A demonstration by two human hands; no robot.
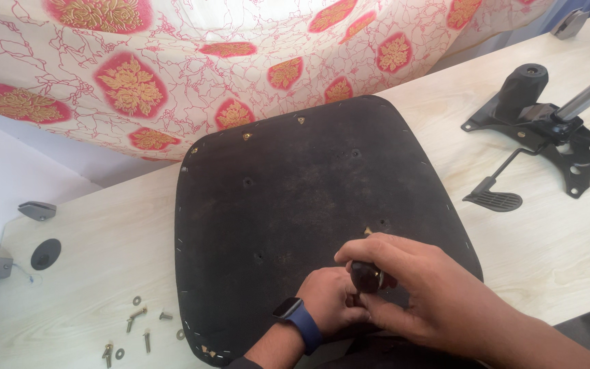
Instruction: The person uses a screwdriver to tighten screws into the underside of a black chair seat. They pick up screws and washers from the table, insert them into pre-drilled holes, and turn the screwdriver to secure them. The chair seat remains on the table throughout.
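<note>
Seat base (295, 198), two hands gripping one tool handle (365, 275)

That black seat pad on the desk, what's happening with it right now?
A person has a black seat pad lying underside up on a light wooden desk. Both hands are at its near edge: the right hand grips a dark tool handle, and the left hand, with a blue watch on the wrist, rests beside it on the pad. Loose bolts and washers lie on the desk to the left. A black chair mechanism sits to the right. Floral cloth hangs behind.
</note>
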